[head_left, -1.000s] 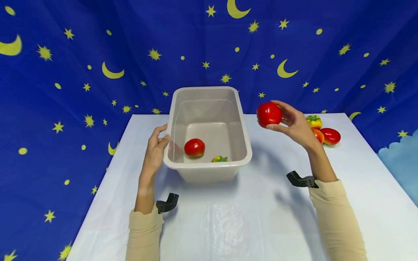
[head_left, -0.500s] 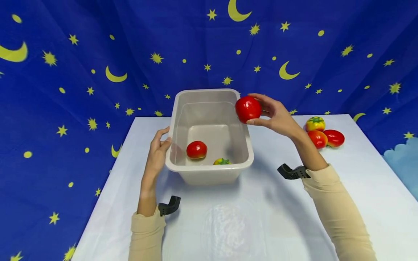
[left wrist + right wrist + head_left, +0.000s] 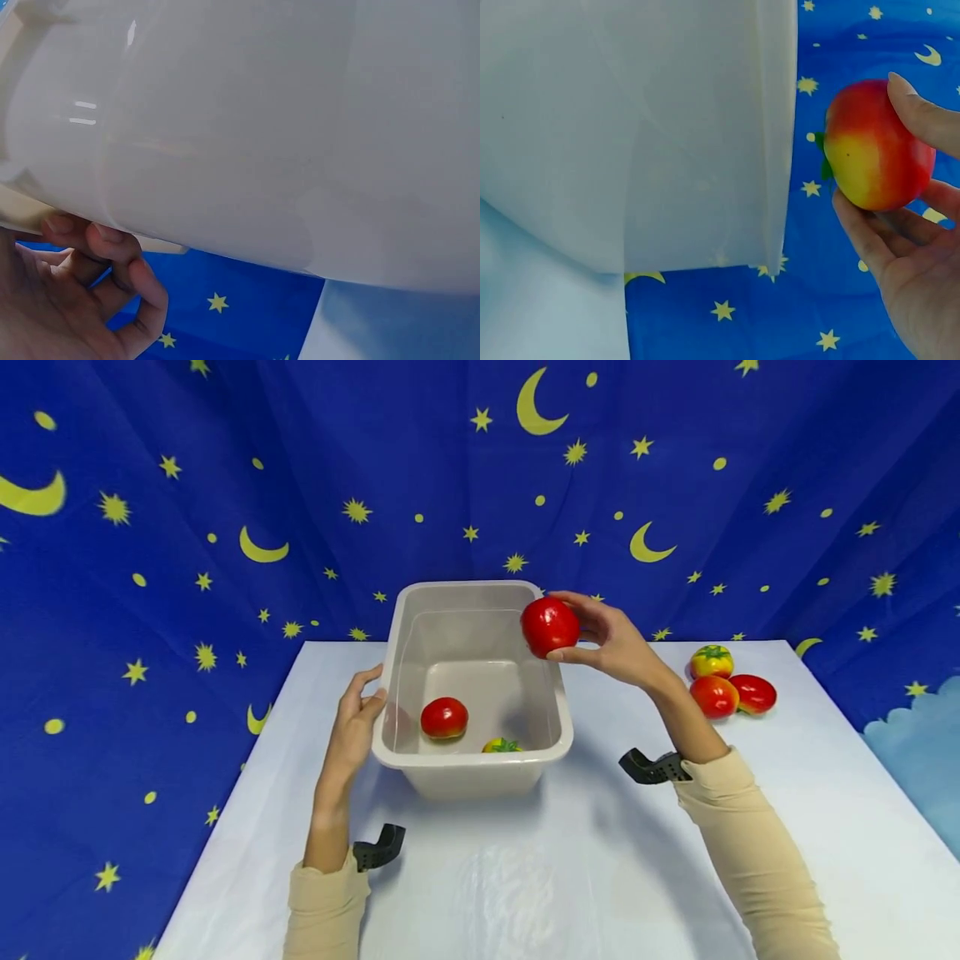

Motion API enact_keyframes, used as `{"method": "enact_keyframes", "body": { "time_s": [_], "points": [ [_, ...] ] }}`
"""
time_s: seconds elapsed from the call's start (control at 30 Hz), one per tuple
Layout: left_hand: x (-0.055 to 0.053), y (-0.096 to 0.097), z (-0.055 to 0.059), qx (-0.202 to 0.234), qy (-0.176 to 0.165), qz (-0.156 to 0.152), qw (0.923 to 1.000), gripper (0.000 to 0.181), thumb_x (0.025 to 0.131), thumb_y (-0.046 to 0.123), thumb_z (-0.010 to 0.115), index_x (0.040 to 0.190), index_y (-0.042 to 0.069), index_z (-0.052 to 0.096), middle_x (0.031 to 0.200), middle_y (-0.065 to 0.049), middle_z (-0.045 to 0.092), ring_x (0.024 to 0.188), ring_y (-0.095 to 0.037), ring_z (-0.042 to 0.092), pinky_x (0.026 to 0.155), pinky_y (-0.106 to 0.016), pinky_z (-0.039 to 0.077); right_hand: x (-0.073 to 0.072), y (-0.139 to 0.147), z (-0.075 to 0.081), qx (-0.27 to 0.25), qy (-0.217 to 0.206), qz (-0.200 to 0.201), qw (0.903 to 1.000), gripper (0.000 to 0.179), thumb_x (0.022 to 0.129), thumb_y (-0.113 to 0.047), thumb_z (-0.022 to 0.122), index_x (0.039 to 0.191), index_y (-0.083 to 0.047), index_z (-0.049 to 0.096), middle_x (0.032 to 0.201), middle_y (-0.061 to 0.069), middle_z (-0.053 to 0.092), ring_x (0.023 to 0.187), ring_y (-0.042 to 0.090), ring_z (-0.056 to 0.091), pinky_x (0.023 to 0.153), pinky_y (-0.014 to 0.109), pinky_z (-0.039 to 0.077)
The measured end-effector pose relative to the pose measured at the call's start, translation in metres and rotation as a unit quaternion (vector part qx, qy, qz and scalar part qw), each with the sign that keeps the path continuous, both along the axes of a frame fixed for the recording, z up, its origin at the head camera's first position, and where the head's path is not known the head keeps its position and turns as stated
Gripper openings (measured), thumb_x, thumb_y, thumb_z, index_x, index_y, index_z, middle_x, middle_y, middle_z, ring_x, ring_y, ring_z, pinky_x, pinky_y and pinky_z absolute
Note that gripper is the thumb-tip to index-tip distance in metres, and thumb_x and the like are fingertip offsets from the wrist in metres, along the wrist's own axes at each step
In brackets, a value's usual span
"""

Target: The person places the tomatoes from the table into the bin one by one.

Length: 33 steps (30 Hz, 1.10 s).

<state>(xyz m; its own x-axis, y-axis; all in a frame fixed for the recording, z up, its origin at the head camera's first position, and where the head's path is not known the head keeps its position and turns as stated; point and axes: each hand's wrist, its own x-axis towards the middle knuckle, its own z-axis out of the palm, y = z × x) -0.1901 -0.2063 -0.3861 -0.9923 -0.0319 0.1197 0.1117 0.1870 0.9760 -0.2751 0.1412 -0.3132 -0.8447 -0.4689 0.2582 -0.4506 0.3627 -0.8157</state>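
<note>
two tomatoes (image 3: 444, 718) lay inside the gray bin (image 3: 472, 760), your right hand (image 3: 618, 647) gripped a third tomato (image 3: 550, 627) near its right rim (your left hand (image 3: 351, 727) held the opposite side), and three more tomatoes (image 3: 715, 697) seemingly remained on the table (image 3: 600, 877).

A person wears creased beige sleeves (image 3: 750, 852), with a black, angular bracket (image 3: 647, 767) pierced by small holes at each wrist.

Inside the bin (image 3: 472, 782), we have room at twelve o'clock; a red fruit (image 3: 444, 718) blocks seven, a yellow fruit (image 3: 500, 746) five. At the rim, our right hand (image 3: 617, 645) with its held fruit (image 3: 550, 627) obstructs two, our left hand (image 3: 352, 727) nine.
</note>
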Motion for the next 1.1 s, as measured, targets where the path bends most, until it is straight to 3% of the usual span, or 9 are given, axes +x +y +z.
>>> {"method": "enact_keyframes", "body": {
  "time_s": [0.67, 0.9, 1.1],
  "points": [
    [0.004, 0.001, -0.002, 0.01, 0.014, 0.003, 0.9999, 0.04, 0.104, 0.008, 0.037, 0.143, 0.0, 0.041, 0.103, -0.027, 0.066, 0.072, -0.005, 0.065, 0.065, -0.024, 0.053, -0.002, -0.025, -0.015, -0.048, -0.02, 0.038, 0.9979, 0.075, 0.08, -0.003, 0.078, 0.145, -0.003, 0.041, 0.144, 0.015, 0.046, 0.128, 0.034, 0.05, 0.103, 0.048, 0.045],
    [0.003, 0.002, -0.004, 0.012, 0.011, -0.005, 0.9999, 0.041, 0.104, 0.007, 0.036, 0.143, -0.002, 0.039, 0.108, -0.033, 0.063, 0.071, -0.004, 0.065, 0.065, -0.024, 0.053, -0.002, -0.026, -0.023, -0.031, -0.025, 0.03, 0.9988, 0.076, 0.08, -0.005, 0.079, 0.146, -0.005, 0.041, 0.142, 0.015, 0.048, 0.126, 0.034, 0.052, 0.101, 0.049, 0.046],
    [0.004, 0.0, -0.003, 0.01, 0.005, 0.004, 0.9999, 0.041, 0.104, 0.007, 0.036, 0.144, 0.0, 0.039, 0.107, -0.033, 0.063, 0.072, -0.005, 0.065, 0.067, -0.025, 0.053, -0.006, -0.033, -0.029, -0.027, -0.02, 0.045, 0.9984, 0.076, 0.079, -0.007, 0.08, 0.145, -0.008, 0.043, 0.139, 0.013, 0.051, 0.125, 0.032, 0.052, 0.1, 0.047, 0.048]
  ]
}}
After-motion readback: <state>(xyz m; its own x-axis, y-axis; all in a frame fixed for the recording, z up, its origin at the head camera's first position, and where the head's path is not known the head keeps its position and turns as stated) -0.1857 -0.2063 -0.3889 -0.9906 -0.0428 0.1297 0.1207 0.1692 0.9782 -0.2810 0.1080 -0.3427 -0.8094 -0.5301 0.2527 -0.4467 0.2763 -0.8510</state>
